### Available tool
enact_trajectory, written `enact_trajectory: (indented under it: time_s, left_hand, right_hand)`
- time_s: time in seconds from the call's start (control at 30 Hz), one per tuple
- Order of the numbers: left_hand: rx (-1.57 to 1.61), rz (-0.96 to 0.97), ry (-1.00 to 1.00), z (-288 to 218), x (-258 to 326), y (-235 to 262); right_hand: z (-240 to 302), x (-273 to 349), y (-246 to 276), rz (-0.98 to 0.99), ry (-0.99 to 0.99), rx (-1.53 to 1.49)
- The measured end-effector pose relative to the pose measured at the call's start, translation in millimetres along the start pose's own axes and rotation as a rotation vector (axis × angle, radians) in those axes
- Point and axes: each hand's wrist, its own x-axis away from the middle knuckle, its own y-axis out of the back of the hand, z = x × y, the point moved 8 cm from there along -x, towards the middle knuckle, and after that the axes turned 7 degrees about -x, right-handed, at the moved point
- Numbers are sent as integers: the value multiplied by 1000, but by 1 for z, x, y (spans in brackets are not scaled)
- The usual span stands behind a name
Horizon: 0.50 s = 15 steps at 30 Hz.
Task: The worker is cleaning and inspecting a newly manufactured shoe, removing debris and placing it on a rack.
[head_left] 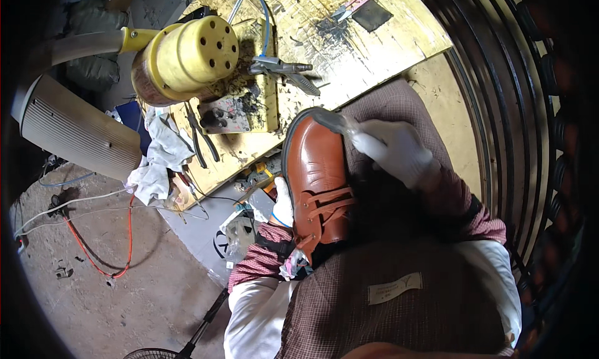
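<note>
Across the upper centre of the frame runs a paint-stained yellow workbench (374, 41), and to its left sits a perforated yellow machine housing (190, 53) on a grey hose, within easy reach of the seated worker. Lower centre, a checked apron (374, 296) covers the lap and serves as a rest for a brown leather lace-up shoe (318, 178), which lies toe toward the bench with its sole edge turned up to the tool. At the shoe's left side the white-gloved left hand (284, 203) is curled against the upper, apparently to steady it. Right of centre the gloved right hand (399, 153) is closed around a small dark-tipped tool (340, 125), its tip touching the toe's welt. On the bench lie an air blow gun (284, 69) and pink-handled snips (352, 4); white rags (159, 153) hang off the bench's left edge.
</note>
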Motion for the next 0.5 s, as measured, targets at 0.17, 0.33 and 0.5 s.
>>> enact_trajectory:
  time_s: [0.17, 0.33, 0.5]
  left_hand:
    - [-19, -20, -10, 3, 10, 8]
    - [-58, -48, -5, 3, 1, 10]
    - [-78, -71, -16, 0, 6, 17]
  right_hand:
    - [-17, 18, 4, 111, -253, -79]
    - [-6, 5, 0, 66, -143, -62]
    - [-17, 13, 1, 63, -104, 64]
